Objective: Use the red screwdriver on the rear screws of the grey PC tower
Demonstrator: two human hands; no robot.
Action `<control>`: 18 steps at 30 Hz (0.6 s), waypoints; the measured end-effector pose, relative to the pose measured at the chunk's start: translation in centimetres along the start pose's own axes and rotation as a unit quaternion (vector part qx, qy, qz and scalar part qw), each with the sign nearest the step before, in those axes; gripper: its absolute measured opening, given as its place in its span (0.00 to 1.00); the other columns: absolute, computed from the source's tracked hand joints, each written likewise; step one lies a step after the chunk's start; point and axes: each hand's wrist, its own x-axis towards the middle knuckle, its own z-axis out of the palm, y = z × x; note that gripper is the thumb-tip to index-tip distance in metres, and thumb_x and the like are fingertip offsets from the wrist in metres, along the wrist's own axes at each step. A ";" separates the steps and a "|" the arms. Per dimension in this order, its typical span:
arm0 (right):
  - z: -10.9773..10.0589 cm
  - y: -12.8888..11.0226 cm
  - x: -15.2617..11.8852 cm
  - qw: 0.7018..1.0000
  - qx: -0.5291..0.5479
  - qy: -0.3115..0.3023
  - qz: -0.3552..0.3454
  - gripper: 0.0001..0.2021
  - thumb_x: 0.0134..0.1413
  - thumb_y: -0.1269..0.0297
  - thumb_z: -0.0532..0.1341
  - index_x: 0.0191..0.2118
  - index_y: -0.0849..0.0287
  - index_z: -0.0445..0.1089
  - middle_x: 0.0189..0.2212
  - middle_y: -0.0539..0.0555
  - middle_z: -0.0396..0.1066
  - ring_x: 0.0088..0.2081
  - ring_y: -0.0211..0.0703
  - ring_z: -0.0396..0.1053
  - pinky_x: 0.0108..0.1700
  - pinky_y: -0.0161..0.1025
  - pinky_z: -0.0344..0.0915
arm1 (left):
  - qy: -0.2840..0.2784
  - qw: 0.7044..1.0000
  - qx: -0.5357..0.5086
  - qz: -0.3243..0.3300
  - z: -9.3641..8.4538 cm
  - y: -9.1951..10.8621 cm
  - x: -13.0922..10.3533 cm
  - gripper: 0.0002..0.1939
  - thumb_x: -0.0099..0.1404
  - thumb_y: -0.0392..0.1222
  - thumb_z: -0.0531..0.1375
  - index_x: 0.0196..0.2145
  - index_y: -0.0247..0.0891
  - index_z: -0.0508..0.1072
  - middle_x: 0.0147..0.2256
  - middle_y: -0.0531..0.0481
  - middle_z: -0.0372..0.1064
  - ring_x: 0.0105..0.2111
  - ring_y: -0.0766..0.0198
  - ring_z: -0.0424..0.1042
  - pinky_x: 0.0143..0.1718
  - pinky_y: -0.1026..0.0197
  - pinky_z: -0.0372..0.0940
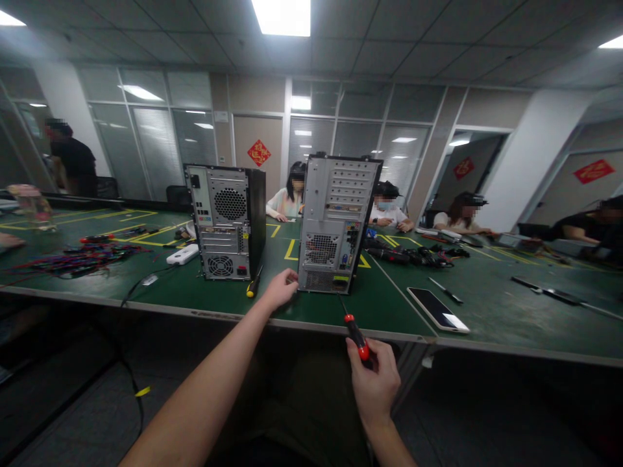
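A computer tower (315,220) stands upright on the green table, its grey metal back with slots, ports and vents facing me. At its lower left edge, my left hand (282,290) has its fingers curled against the case; their tips are partly hidden. My right hand (377,376) is closed around the end of a red-and-black screwdriver (357,337). The screwdriver's shaft points up and away, with the tip close to the tower's bottom edge; whether it touches cannot be made out. Left of my left hand lies a yellow-and-black screwdriver (252,285), beside a second computer tower (224,224).
Bundled coloured cables (82,257) and a white power strip (183,254) lie to the left. Rightward are black cables (413,253), a phone (437,310) and a thin pen-like tool (446,290). The table's front edge (302,327) runs below the towers. Several people sit across the table.
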 end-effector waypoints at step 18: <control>0.2 -0.7 -0.1 0.999 -0.001 0.007 -0.041 0.12 0.61 0.70 0.68 0.50 0.60 0.73 0.44 0.60 0.75 0.45 0.48 0.76 0.47 0.46 0.76 | 0.003 1.000 -0.003 -0.002 0.1 0.2 0.0 0.09 0.60 0.34 0.59 0.39 0.37 0.74 0.37 0.50 0.76 0.35 0.64 0.73 0.38 0.63 0.66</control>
